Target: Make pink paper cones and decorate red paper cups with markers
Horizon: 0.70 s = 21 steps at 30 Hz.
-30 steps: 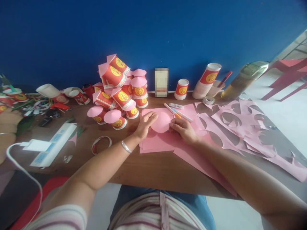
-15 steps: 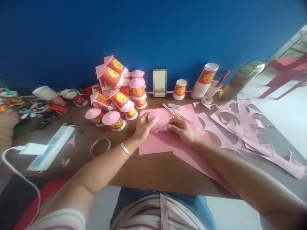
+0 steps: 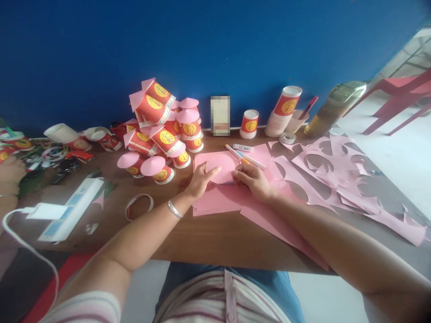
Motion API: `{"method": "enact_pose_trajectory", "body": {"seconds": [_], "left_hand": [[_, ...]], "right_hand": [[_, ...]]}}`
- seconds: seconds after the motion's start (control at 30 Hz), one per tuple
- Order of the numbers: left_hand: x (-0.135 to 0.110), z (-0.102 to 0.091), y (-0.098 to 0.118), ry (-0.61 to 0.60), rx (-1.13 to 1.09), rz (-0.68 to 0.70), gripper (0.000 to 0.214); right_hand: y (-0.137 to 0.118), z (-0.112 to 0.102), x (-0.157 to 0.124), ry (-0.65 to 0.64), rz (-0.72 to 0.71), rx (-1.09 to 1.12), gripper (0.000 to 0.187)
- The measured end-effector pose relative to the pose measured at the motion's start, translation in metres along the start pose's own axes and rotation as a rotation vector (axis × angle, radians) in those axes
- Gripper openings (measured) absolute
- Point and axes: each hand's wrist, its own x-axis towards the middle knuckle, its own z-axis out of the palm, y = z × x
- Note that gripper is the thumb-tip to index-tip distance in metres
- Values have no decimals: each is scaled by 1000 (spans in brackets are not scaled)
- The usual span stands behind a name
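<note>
A round pink paper piece (image 3: 222,170) is held between both hands just above a stack of pink paper sheets (image 3: 215,199) on the wooden table (image 3: 202,237). My left hand (image 3: 199,181), with a silver bracelet on the wrist, pinches the piece's left edge. My right hand (image 3: 253,179) grips its right edge with curled fingers. Two markers (image 3: 243,154) and a small white tube (image 3: 243,147) lie just beyond the piece.
A pile of red paper cups with pink cone lids (image 3: 161,130) stands to the left. Stacked cups (image 3: 283,112), a tape roll (image 3: 288,137) and a bottle (image 3: 333,107) line the blue wall. Cut pink scraps (image 3: 346,175) cover the right. A power strip (image 3: 72,208) and another person's hand (image 3: 10,172) are at left.
The pink round piece was lifted slightly half a second ago and now sits lower, close to the paper stack. Both hands keep hold of it.
</note>
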Motion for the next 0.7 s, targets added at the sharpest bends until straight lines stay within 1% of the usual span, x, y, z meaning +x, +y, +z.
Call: {"method": "enact_pose_trajectory", "body": {"seconds": [0.13,0.2,0.27,0.33,0.37,0.4,0.43,0.5,0.57,0.7], "left_hand": [[1,1,3,36,37,23,31],[1,2,4,89,49,17,31],[1,2,2,165,30,-16,34],[2,1,0,240,8,-42,38],[3,1,-1,274,0,-39,40],[4,0,-2,307,-7,-25,41],[4,0,-3,333,-12,-6,42],[5,-1,-4,365,-22,17,44],[6,0,-3,387,-28,21,45],[5,3,2,400,-40,28,41]], "right_hand": [[-3,-2,-1,0,4,-44,46],[-5,-6,-1,50,5,-122,43],[-5,-12,0,117,-53,-332,35],[-5,-20,1,133,-180,-655,25],[-5,-24,1,105,-247,-831,23],[-5,-28,2,50,-298,-1000,22],[-5,-31,2,-24,-327,-1149,23],[-8,-36,2,-177,-327,-1365,26],[-13,-40,2,-295,-277,-1457,28],[-29,-43,3,-415,-138,-1424,26]]}}
